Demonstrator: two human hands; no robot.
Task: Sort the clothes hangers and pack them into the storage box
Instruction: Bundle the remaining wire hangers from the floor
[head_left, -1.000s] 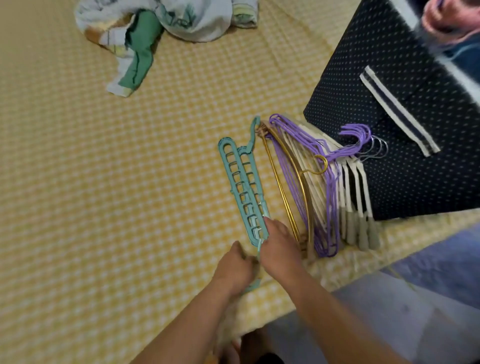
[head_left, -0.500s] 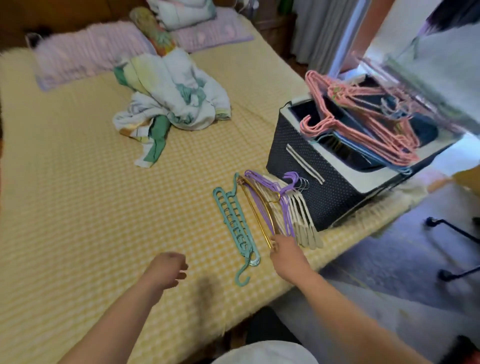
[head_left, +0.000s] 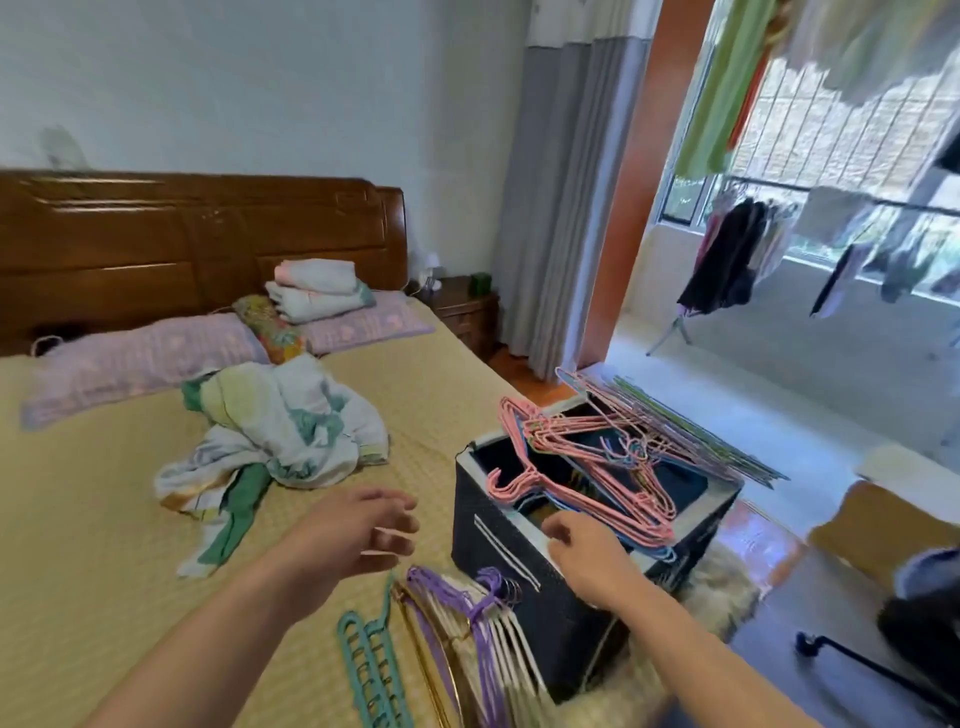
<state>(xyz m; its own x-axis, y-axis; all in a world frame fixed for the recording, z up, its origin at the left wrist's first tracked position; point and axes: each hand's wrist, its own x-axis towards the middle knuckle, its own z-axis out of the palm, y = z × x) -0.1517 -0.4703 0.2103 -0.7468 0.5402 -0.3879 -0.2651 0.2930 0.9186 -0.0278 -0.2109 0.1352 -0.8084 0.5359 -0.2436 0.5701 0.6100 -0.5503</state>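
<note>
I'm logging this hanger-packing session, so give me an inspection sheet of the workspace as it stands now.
Surface: bed with a yellow checked cover.
Job's things: dark storage box at the bed's edge, open; pink hangers lie tangled across its top, poking past the rim. Teal multi-hole hanger, gold hanger, purple hangers and white hangers lie side by side on the bed.
Clutter: crumpled cloth; pillows; folded bedding.
Hands: left hand above the bed, fingers relaxed, holding nothing; right hand at the box's near rim, grip unclear.
Cables: nothing seen.
Surroundings: headboard, curtain, hung laundry beyond the doorway.
</note>
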